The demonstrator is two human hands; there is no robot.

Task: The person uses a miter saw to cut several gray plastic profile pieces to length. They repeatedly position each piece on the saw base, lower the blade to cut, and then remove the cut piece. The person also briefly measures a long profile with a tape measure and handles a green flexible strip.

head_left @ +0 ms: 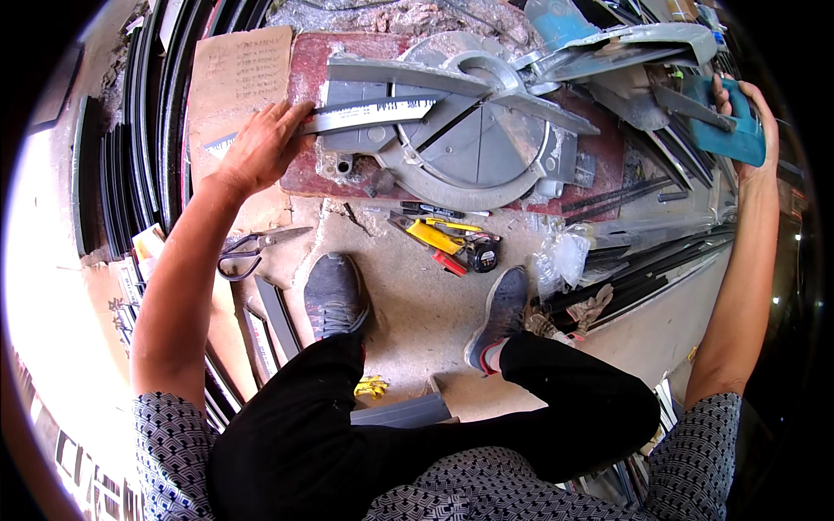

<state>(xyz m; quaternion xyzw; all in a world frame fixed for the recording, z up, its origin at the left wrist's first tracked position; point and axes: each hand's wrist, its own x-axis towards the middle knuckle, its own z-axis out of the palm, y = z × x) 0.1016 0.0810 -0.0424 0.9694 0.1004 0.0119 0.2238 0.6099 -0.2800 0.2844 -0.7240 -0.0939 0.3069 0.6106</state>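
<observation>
My left hand [261,148] is closed over a straight profile strip [373,113] faced with white printed film. Its free end lies on the round grey table [486,161] of a miter saw, along the metal fence [408,75]; the other end shows past my wrist. At the far right, my right hand [761,135] grips the teal handle [725,143] of the saw. The saw head, with its grey guard [638,45], is swung up and to the right, apart from the strip. My right fingertips are partly hidden behind the handle.
Scissors [261,247], a yellow utility knife [434,236] and a black tape measure [483,253] lie on the floor before the saw. Dark profiles [143,156] are stacked at left; more strips [647,278] and clear plastic [563,259] lie at right. Cardboard [239,78] sits beside the saw.
</observation>
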